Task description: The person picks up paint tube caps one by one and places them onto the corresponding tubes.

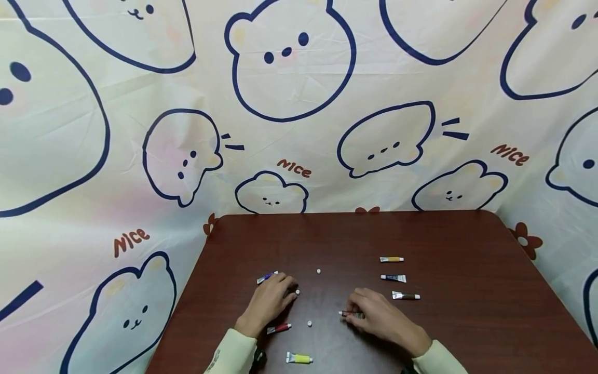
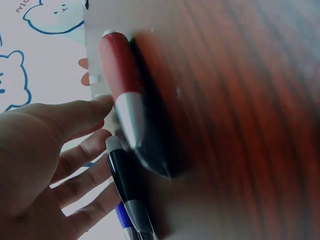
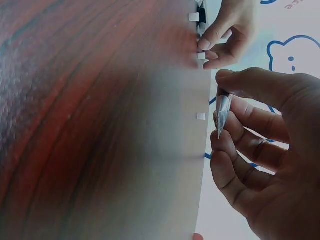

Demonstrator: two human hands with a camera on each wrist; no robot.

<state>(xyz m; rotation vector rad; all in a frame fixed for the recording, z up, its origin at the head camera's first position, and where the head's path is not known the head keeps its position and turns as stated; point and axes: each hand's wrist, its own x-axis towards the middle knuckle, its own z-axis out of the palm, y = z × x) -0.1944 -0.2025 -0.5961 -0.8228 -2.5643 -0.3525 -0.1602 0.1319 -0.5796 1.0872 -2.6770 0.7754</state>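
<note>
One tube (image 1: 350, 314) pinched in right hand (image 1: 380, 314) over table (image 1: 299, 239) | seven lying tubes (image 1: 391, 259): three right, four left (one black (image 2: 122, 172)) | three white caps (image 1: 310, 324) | left hand (image 1: 271, 300) beside one, grip: cannot tell

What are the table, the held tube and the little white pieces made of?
The table looks like wood or laminate, grain-streaked with a soft sheen. The held tube seems thin metal or foil: its flattened end shines silvery. The white pieces may be plastic, opaque and matte, though too small to be sure.
</note>
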